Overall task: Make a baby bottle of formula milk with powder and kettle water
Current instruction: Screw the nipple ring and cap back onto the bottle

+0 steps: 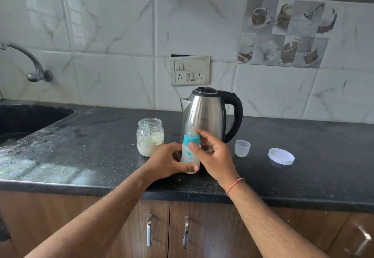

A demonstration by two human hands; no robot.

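Observation:
A small baby bottle [189, 156] with a teal collar and clear teat stands upright on the black counter [303, 172], holding pale milky liquid. My left hand [168, 161] grips its body from the left, thumb across the base. My right hand [212, 152] holds the teal collar, thumb in front and fingers behind. Right behind the bottle is a steel kettle [206, 114] with a black handle. To the left stands an open jar of formula powder [150, 136] with a green scoop inside.
A clear bottle cap [242, 148] and a white jar lid [281, 156] lie on the counter to the right. A dark sink [24, 120] and wall tap [30, 63] are at far left. A socket panel [189, 70] is on the tiled wall behind the kettle.

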